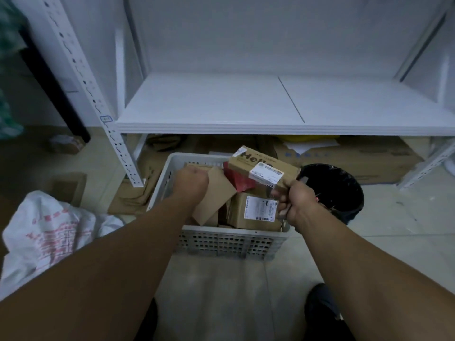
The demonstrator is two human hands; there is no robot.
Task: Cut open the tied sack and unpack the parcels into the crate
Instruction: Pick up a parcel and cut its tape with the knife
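A white perforated crate [221, 242] stands on the floor in front of me, filled with several brown parcels. My right hand [294, 203] grips a long brown box printed "Hello" [261, 168] by its near end, holding it over the crate's right side. My left hand [193, 183] is closed on a flat brown cardboard envelope [216, 195] inside the crate. A labelled brown box [256, 210] and a red packet [241, 180] lie beneath. The white sack with red print [46, 232] lies crumpled on the floor at the left.
A white metal shelf [270, 104] stands right behind the crate, with flattened cardboard [357, 156] under it. A bin lined with a black bag [337, 188] sits beside the crate's right side. More cardboard [69, 190] lies on the left floor. My legs are at the bottom.
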